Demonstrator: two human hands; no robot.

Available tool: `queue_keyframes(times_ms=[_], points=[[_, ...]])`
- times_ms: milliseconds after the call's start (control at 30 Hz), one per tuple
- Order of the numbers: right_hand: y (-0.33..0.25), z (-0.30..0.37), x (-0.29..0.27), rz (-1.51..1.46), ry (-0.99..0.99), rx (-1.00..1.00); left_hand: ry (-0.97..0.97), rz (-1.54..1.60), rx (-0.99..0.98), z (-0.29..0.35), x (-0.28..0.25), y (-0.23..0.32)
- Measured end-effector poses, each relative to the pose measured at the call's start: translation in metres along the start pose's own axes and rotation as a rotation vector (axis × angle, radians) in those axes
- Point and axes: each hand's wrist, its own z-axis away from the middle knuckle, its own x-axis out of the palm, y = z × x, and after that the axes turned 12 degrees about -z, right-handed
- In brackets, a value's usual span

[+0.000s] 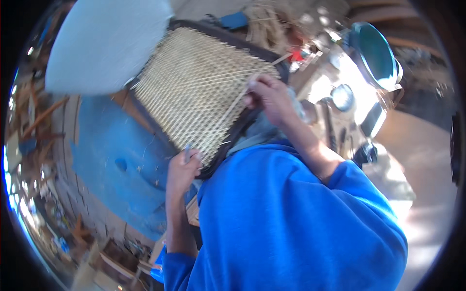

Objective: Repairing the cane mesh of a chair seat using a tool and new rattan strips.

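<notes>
Tilted across my lap lies a cane-woven seat panel (194, 82), its pale open weave set in a dark frame (153, 117). My right hand (272, 99) is closed in a pinch over the panel's right side, holding a pale cane strand (236, 104) that runs down across the weave. At the panel's near left corner is my left hand (183, 169), its fingers closed round a slim grey-blue tool (188, 153) whose tip points up. Blur hides exactly what kind of tool it is.
A large pale rounded panel (109, 46) rises at the far left, above a blue sheet (116, 160) on the floor. Bundled cane strands (267, 29) lie at the back. On the right are a green bucket (374, 56), a glass jar (342, 97) and small tools on a sunlit surface.
</notes>
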Motion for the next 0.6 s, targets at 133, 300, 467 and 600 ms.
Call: queue_keyframes(times_ms=[133, 300, 467, 600], points=[[-0.019, 0.014, -0.018, 0.043, -0.083, -0.055, 0.001, -0.083, -0.011, 0.001, 0.001, 0.009], [-0.038, 0.032, -0.061, 0.083, 0.018, -0.274, -0.126, -0.154, 0.042, -0.011, 0.023, 0.034], [-0.074, 0.053, -0.117, 0.428, 0.365, -0.441, -0.176, -0.152, 0.122, -0.014, 0.039, 0.059], [-0.087, 0.077, -0.222, 0.642, 0.646, -0.514, -0.086, 0.032, 0.259, -0.023, 0.043, 0.064]])
